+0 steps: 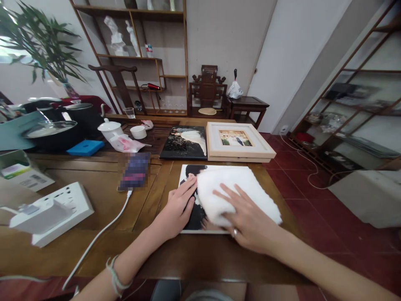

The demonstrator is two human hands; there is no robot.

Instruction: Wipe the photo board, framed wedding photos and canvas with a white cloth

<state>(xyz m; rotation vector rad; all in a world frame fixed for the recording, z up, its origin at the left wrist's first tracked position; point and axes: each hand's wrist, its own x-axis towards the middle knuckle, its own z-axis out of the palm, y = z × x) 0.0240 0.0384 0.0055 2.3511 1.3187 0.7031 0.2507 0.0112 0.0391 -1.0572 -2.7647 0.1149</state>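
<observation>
A large photo print (190, 172) lies flat on the wooden table (103, 196) in front of me. A white cloth (238, 188) covers most of its right side. My right hand (247, 219), with a ring on one finger, lies flat on the cloth with fingers spread. My left hand (180, 205) rests on the print's left part, fingers stretched out and touching the cloth's edge.
Behind the print lie a dark glossy photo (184, 143) and a light wooden picture frame (238, 142). A phone (134, 171) on a white cable, a white power strip (59, 209), a teapot (109, 128), pots and a blue box (85, 147) sit to the left. Red tiled floor lies to the right.
</observation>
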